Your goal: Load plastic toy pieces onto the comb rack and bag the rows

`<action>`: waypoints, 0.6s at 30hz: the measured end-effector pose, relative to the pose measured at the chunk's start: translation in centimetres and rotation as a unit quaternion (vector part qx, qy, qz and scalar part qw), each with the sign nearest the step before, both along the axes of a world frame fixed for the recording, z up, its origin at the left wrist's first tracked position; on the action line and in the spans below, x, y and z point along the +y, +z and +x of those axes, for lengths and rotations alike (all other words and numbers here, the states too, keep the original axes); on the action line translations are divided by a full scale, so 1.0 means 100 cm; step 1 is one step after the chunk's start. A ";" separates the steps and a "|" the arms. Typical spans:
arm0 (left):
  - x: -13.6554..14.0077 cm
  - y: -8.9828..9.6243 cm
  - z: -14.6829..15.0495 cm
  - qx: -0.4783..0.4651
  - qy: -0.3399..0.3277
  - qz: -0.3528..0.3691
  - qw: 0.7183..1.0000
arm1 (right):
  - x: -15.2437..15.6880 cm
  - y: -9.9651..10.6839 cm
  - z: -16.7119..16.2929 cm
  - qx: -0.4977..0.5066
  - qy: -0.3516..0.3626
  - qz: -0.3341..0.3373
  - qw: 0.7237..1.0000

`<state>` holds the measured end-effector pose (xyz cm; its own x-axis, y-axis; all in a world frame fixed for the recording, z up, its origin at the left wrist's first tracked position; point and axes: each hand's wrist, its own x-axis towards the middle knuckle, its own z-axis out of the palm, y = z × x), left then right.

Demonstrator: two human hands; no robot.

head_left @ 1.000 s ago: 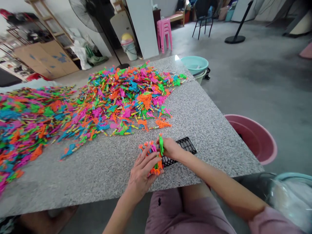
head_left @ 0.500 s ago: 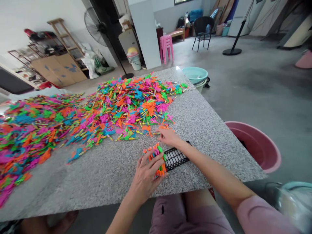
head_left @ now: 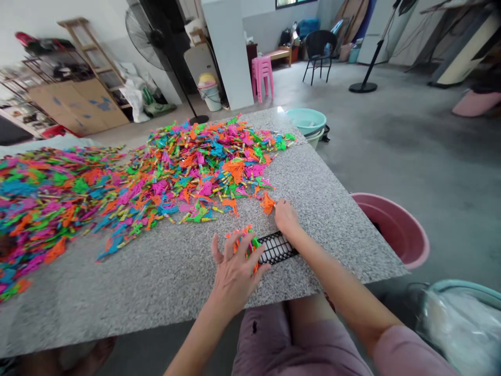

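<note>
**Hands at black grid tray, granite table**

Left hand [head_left: 235,271] lies spread, fingers open, over a small cluster of plastic toy pieces [head_left: 245,241] standing in the black grid tray [head_left: 277,247] near the front edge of the table [head_left: 164,277]. Right hand [head_left: 287,218] pinches an orange piece [head_left: 268,202] at the near edge of the multicoloured pile [head_left: 188,167]. Pink basin [head_left: 395,227] stands on the floor, right of the table.

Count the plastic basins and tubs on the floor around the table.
3 that show: a teal basin past the table's far corner, stacked on a paler one; a pink basin right of the table; a teal-rimmed tub at bottom right. The table may hide others.
</note>
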<state>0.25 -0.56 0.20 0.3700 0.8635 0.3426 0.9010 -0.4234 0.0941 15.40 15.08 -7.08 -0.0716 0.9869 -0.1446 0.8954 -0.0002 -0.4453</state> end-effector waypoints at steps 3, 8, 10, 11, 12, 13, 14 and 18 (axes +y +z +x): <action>0.002 0.000 -0.005 0.003 -0.074 -0.034 0.997 | -0.003 0.011 0.011 -0.002 0.000 0.003 1.000; 0.006 -0.002 -0.011 -0.007 -0.085 -0.077 0.993 | -0.045 0.011 0.035 0.223 0.061 -0.077 0.970; 0.006 -0.003 -0.012 -0.011 -0.088 -0.090 0.992 | -0.075 -0.002 0.037 0.368 0.086 -0.142 0.915; 0.006 -0.004 -0.012 -0.013 -0.088 -0.096 0.991 | -0.090 -0.009 0.034 0.422 0.074 -0.160 0.889; 0.005 -0.004 -0.011 -0.015 -0.087 -0.103 0.991 | -0.104 -0.017 0.030 0.462 0.054 -0.170 0.869; 0.004 -0.004 -0.011 -0.016 -0.084 -0.108 0.990 | -0.115 -0.024 0.025 0.489 0.038 -0.175 0.854; 0.004 -0.003 -0.011 -0.015 -0.082 -0.114 0.990 | -0.123 -0.029 0.019 0.502 0.032 -0.178 0.846; 0.002 0.001 -0.011 -0.019 -0.082 -0.130 0.988 | -0.128 -0.034 0.002 0.390 0.075 -0.106 0.911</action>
